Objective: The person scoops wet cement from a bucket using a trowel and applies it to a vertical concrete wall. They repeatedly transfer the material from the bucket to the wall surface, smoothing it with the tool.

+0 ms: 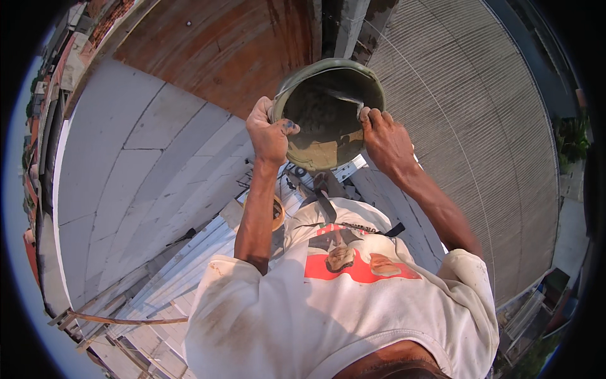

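A greenish bucket (315,156) is held up in front of me, its mouth tipped toward me. Dark grey residue coats the inside, and a thin wire handle lies across the opening. At the left side of the rim, my left hand (270,132) is closed, with the thumb over the edge. My right hand (386,140) pinches the right side of the rim, near the end of the handle. Both arms reach forward, away from my body.
On the left stands a grey block wall (139,145) below a reddish-brown panel (214,69). A corrugated roof (467,132) spreads to the right, with a thin line across it. A concrete post (351,28) rises beyond the bucket. Below, a yellowish round container (278,213) sits near metal sheets (208,252).
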Available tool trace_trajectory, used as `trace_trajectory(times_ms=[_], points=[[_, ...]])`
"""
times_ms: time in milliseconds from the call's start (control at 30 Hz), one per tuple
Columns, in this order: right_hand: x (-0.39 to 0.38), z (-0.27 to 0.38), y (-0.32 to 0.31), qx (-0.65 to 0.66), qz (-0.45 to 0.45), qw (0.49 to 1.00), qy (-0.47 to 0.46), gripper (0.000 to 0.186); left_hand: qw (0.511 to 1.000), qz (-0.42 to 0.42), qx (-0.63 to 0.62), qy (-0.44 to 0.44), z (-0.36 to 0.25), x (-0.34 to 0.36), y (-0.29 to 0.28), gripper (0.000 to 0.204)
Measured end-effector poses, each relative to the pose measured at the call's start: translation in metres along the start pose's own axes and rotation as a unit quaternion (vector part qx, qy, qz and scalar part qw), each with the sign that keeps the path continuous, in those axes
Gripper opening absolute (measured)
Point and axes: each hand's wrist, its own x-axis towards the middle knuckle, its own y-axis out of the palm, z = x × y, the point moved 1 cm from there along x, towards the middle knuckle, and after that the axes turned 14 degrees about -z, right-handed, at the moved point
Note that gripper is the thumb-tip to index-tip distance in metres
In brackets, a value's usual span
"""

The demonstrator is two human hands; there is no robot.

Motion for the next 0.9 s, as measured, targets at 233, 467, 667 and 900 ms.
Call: trace_trajectory(times_ms=[233, 467, 667, 900], points=[[0.012, 0.004, -0.016, 0.038, 0.027, 0.999, 0.002, 0.037, 1.000, -0.017, 0.009, 0.003, -0.003, -0.008, -0.001, 0.032], [-0.008, -0.001, 0.003, 0.081, 0.046, 0.996, -0.004, 0.037, 1.000, -0.026, 0.000, -0.013, -0.002, -0.018, 0.003, 0.033], [-0.002, 0.003, -0.007, 0.083, 0.115, 0.978, 0.155, 0.028, 0.987, 0.018, 0.054, 0.152, 0.004, -0.043, 0.016, 0.040], [-0.018, -0.028, 0.004, 0.427, 0.156, 0.874, 0.173, 0.032, 0.985, 0.096, -0.031, 0.139, -0.013, -0.046, 0.001, 0.043]])
